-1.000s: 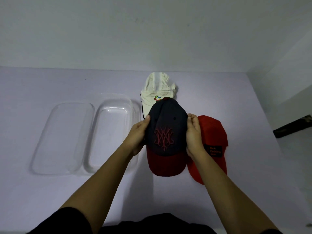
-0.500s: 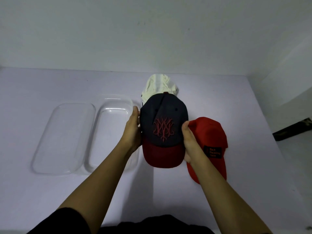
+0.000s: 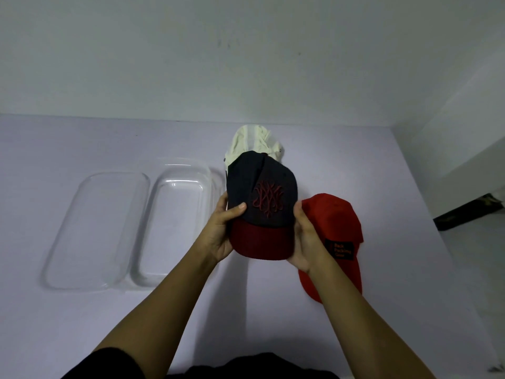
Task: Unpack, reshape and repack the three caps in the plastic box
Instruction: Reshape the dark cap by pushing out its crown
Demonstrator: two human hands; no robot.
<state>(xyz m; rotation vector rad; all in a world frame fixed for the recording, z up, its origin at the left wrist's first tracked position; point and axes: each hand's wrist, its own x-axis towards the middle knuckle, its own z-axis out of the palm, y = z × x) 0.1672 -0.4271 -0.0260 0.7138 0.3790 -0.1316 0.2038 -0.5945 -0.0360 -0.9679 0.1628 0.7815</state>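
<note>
Gripping the navy cap by both sides above the worktop, the left hand and right hand curl around its crown, apparently to press it back into shape. The red cap lies just to the right and the cream cap behind. Both are out of the open plastic box at left, with its lid alongside.

Left hand and right hand grip the navy cap, fingers seemingly curled behind.

single head-worn view, forward and down, close above the table
</note>
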